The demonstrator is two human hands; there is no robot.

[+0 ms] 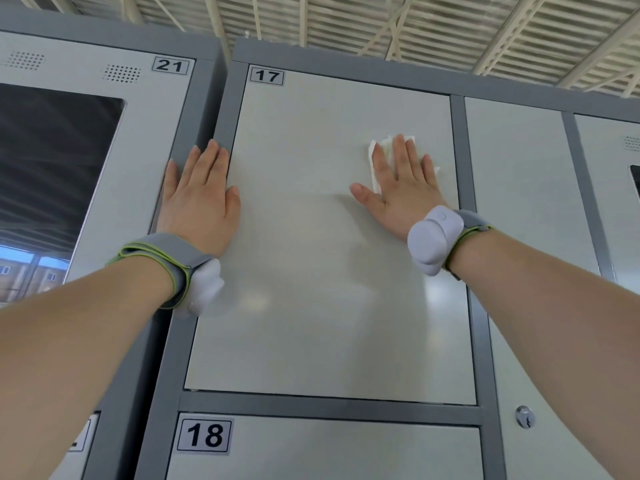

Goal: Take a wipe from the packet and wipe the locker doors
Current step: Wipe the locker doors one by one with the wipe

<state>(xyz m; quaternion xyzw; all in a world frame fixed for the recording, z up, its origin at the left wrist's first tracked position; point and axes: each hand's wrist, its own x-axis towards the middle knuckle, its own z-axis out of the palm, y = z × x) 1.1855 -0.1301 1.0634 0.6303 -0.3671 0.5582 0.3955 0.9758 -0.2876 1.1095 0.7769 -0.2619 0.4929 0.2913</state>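
The right hand (401, 192) lies flat on the pale grey, smooth metal locker door (311, 271) that carries the black-on-white number label 17 (266, 76). Its fingers (401, 157) are straight and slightly spread, pressing a crumpled white wipe (373, 168) against the door. The wipe sits under these fingers and shows above the fingertips, between the fingers, and beside the thumb. It is on the right part of the door, close to the dark grey vertical frame bar (464, 150) just right of the little finger.

The left hand (199, 202) is also flat, with its fingers (211, 164) straight and close together and holding nothing. They rest on the left edge of the same door and the grey frame beside it. The two hands are well apart, with bare door between them.

Each wrist wears a grey strap edged in green with a white plastic device, one on the left wrist (162, 265) and one on the right wrist (434, 240).

Left of the left fingers stands a light grey locker door with a dark window (138, 150), labelled 21 (170, 65). Below both hands is another pale grey door (329, 452), labelled 18 (204, 435). Below and to the right of the right fingers, a round silver keyhole lock (523, 415) sits on the neighbouring door. Above the fingertips is a slatted cream ceiling (415, 22).
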